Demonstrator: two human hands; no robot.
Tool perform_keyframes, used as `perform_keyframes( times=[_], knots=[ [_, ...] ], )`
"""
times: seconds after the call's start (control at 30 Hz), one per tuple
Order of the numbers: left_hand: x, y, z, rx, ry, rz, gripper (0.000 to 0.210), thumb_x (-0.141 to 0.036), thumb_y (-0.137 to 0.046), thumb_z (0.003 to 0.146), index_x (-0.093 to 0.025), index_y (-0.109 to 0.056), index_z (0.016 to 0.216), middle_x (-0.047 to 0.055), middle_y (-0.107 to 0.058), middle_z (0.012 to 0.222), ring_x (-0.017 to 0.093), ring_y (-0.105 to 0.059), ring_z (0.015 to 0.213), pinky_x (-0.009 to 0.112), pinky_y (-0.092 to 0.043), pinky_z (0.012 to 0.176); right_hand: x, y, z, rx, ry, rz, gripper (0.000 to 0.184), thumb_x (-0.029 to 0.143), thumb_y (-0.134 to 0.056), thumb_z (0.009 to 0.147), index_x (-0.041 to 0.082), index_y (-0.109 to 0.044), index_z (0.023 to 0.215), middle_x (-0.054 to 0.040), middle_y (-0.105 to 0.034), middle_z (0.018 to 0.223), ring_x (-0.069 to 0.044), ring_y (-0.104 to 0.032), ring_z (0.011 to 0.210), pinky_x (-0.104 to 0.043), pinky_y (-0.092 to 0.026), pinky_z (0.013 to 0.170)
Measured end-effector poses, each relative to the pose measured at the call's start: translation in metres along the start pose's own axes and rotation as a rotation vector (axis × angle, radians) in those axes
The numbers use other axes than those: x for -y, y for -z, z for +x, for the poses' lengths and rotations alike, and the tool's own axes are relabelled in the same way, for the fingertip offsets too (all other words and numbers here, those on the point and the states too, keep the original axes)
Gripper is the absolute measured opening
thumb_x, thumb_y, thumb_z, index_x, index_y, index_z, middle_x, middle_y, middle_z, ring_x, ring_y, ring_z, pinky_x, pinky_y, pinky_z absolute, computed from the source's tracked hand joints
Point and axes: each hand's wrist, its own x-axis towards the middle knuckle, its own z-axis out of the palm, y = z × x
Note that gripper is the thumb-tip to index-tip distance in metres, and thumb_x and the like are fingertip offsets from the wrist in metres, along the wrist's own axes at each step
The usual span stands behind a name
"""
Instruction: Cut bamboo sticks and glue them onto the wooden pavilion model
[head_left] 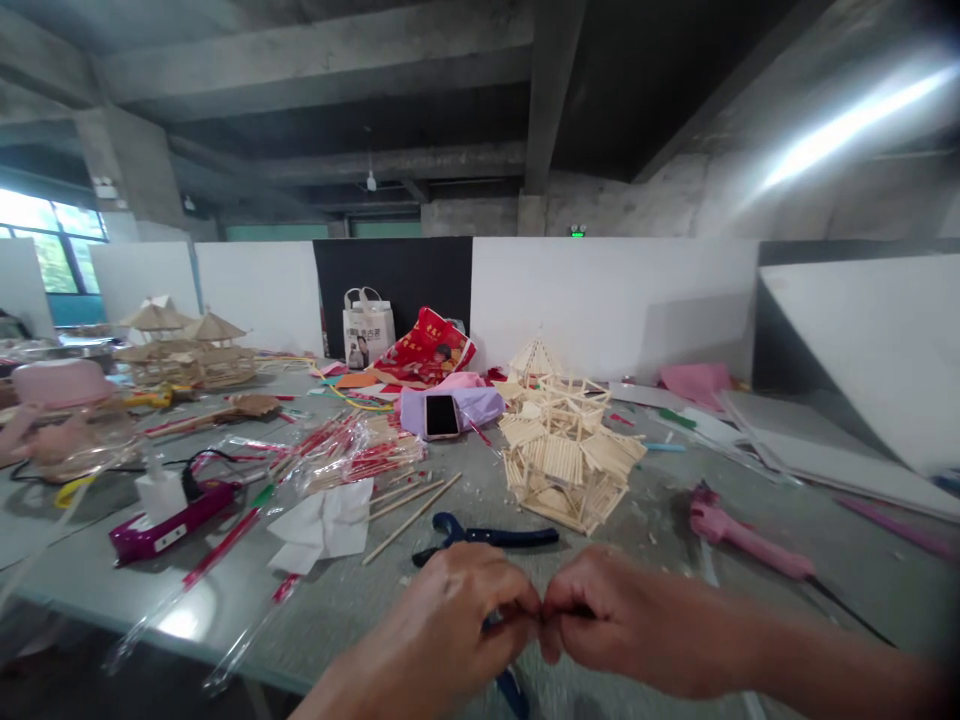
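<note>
Low over the near side of the table, my left hand (480, 610) and my right hand (600, 615) meet fingertip to fingertip. Both are closed in a pinch; whatever lies between the fingers is hidden or too small to name. Just beyond them lies a pair of dark blue pliers (510, 537), partly covered by my left hand. A model pavilion of thin wooden sticks (562, 460) stands behind the right hand. Loose wooden sticks (412, 515) and a crumpled white paper (322, 525) are to the left of the pliers.
A pink glue gun (742, 535) with a cord lies at the right. On the left are a purple power strip (176, 525), plastic-wrapped stick bundles (360, 440) and more stick models (214, 350). A phone (441, 416) rests on purple cloth. White boards (810, 440) lie at right.
</note>
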Motion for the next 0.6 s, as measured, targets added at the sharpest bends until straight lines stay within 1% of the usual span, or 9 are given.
perform_keyframes(
  times=[0.13, 0.37, 0.5, 0.6],
  knots=[
    [0.002, -0.001, -0.006, -0.002, 0.007, -0.042, 0.015, -0.013, -0.053, 0.078, -0.024, -0.063, 0.079, -0.006, -0.061, 0.072, 0.006, -0.055, 0.068, 0.016, -0.036, 0.062, 0.007, -0.001, 0.002, 0.004, 0.012, -0.022, 0.019, 0.015, -0.047, 0.076, 0.015, -0.066, 0.078, 0.0076, -0.04, 0.054, -0.006, -0.033, 0.049, -0.017, -0.025, 0.043],
    [0.008, -0.002, -0.016, -0.045, -0.044, -0.017, 0.012, -0.01, -0.054, 0.075, -0.02, -0.061, 0.077, -0.003, -0.062, 0.07, 0.007, -0.057, 0.065, 0.016, -0.038, 0.059, 0.014, 0.001, 0.009, 0.067, -0.004, 0.02, 0.017, 0.017, -0.05, 0.075, 0.013, -0.067, 0.078, 0.0086, -0.033, 0.051, -0.005, -0.029, 0.046, -0.017, -0.022, 0.039],
    [0.006, -0.001, -0.019, -0.07, -0.045, -0.016, 0.016, -0.006, -0.052, 0.074, -0.019, -0.061, 0.077, -0.002, -0.062, 0.071, 0.007, -0.057, 0.066, 0.016, -0.039, 0.06, 0.015, 0.0, 0.013, 0.065, -0.03, 0.053, 0.015, 0.018, -0.05, 0.074, 0.014, -0.064, 0.069, 0.0087, -0.027, 0.05, -0.005, -0.026, 0.046, -0.018, -0.019, 0.037],
    [0.008, -0.005, -0.024, -0.104, -0.053, -0.021, 0.019, -0.002, -0.05, 0.068, -0.018, -0.059, 0.074, -0.002, -0.06, 0.069, 0.007, -0.055, 0.063, 0.015, -0.038, 0.057, 0.017, -0.003, 0.016, 0.054, -0.029, 0.066, 0.018, 0.02, -0.051, 0.075, 0.015, -0.056, 0.058, 0.0083, -0.024, 0.051, -0.005, -0.023, 0.046, -0.018, -0.017, 0.037]
  ],
)
